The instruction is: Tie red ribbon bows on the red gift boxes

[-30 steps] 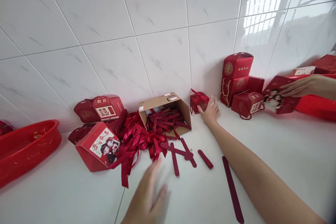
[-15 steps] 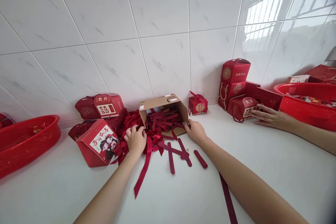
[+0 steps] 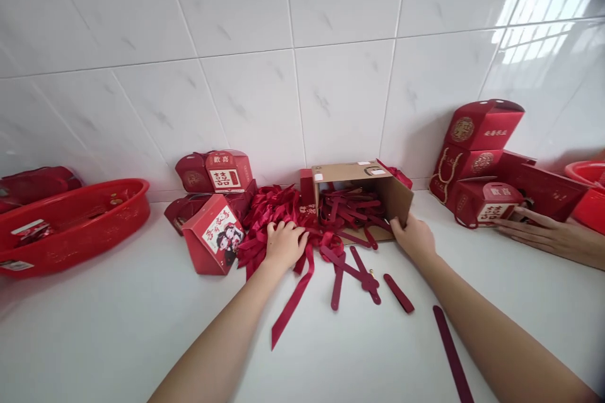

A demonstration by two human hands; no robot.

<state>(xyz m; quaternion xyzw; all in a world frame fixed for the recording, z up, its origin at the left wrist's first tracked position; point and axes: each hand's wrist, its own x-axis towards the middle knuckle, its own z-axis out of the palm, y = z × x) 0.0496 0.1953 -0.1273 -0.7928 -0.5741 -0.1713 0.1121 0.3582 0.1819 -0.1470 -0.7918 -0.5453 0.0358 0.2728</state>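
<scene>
My left hand (image 3: 286, 245) lies over a tangled heap of red satin ribbons (image 3: 265, 217), its fingers curled into them and the tips hidden. At the open cardboard box (image 3: 347, 172), my right hand (image 3: 413, 238) grips the lower right edge of the side flap, thumb in front. The box lies on its side, mouth towards me, with many dark red strap strips (image 3: 350, 208) inside and spilling out. In front lie several loose strips (image 3: 398, 293), two crossing under a flower-shaped piece. One ribbon tail (image 3: 293, 308) trails forward from the heap.
Red gift boxes (image 3: 215, 236) stand left of the ribbons, and more (image 3: 486, 126) are stacked at right. Another person's hand (image 3: 553, 233) touches a box there. Red plastic baskets (image 3: 127, 214) flank both sides. A tiled wall (image 3: 250, 113) closes off the back.
The view has swung left. The cardboard box has shifted right with my right hand, uncovering a red carton on its left and hiding most of the small ribbon-tied box. My left hand stays on the ribbons.
</scene>
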